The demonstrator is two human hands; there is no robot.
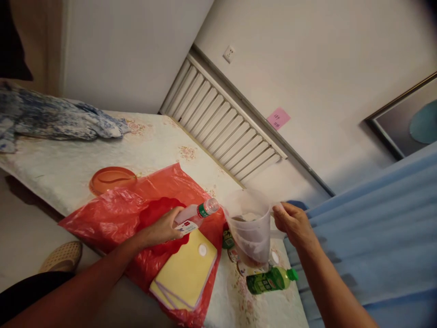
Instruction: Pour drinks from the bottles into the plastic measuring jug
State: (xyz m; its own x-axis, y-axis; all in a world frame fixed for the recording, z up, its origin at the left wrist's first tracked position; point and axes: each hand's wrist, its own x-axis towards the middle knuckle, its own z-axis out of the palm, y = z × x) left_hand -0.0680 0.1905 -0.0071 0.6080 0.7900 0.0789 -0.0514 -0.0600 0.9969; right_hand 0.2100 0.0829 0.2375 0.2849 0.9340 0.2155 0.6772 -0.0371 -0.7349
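My left hand [167, 226] is closed around a clear plastic bottle [191, 214] with a green and red band. The bottle leans to the right, its neck seemingly uncapped and pointing at the pitcher. In my right hand [292, 222] is the handle of a translucent plastic pitcher [254, 241], which has some brownish liquid low inside. Beneath the left hand lies a red scalloped dish [153, 212], partly hidden by the arm. Folded yellow cloths [186, 273] lie beside it, with a small white cap [202, 250] on top.
A red plastic bag [112, 214] spreads over the flowered tablecloth [157, 141]. A green drink bottle [268, 280] lies below the pitcher. An orange lid [112, 180] and a bunched blue-white cloth [68, 116] are left. A radiator [218, 118] and blue curtain [368, 218] bound the table.
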